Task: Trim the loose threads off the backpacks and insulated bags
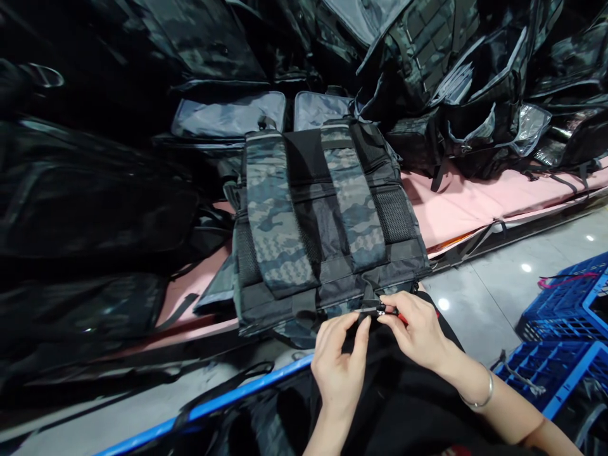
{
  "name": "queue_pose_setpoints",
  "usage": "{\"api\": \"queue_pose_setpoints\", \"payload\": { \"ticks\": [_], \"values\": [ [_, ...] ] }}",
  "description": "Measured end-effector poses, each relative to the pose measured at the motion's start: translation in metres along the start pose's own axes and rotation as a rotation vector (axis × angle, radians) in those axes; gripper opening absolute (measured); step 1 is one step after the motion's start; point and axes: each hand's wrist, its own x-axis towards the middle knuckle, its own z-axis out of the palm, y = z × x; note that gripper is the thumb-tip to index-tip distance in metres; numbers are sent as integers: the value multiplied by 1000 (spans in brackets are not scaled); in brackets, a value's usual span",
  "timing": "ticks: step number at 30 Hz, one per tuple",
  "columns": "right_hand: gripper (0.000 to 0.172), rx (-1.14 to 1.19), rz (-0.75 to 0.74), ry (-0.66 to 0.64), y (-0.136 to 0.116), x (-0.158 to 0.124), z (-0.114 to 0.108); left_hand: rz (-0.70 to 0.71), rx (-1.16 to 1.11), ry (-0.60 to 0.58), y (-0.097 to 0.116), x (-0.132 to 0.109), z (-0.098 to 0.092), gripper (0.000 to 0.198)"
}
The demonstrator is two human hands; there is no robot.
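A dark camouflage backpack [327,237] lies on the pink-covered bench, its two padded shoulder straps [280,215] facing up. At its near edge, my left hand [339,348] pinches a narrow black strap [365,313] between thumb and fingers. Close beside it, my right hand [420,329] is closed around a small tool [403,318] with a red part showing. The tool's dark tip meets the strap between my fingertips, and its exact kind is partly hidden by my fingers. The backpack's lower edge rests close to my body.
More camouflage bags crowd the bench on the left [95,209] and along the back, some gaping with grey linings. A pink cover [470,202] runs along the bench. Blue plastic crates [560,373] stand on the tiled floor at right. A blue rim [213,402] crosses the lower left.
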Motion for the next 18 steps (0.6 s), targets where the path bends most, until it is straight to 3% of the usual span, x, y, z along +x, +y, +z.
{"api": "queue_pose_setpoints", "payload": {
  "ticks": [13, 18],
  "values": [
    [13, 34, 64, 18, -1, 1, -5, 52, 49, 6, -2, -1, 1, 11],
    [11, 91, 84, 24, 3, 0, -6, 209, 230, -10, -1, 6, -2, 26]
  ]
}}
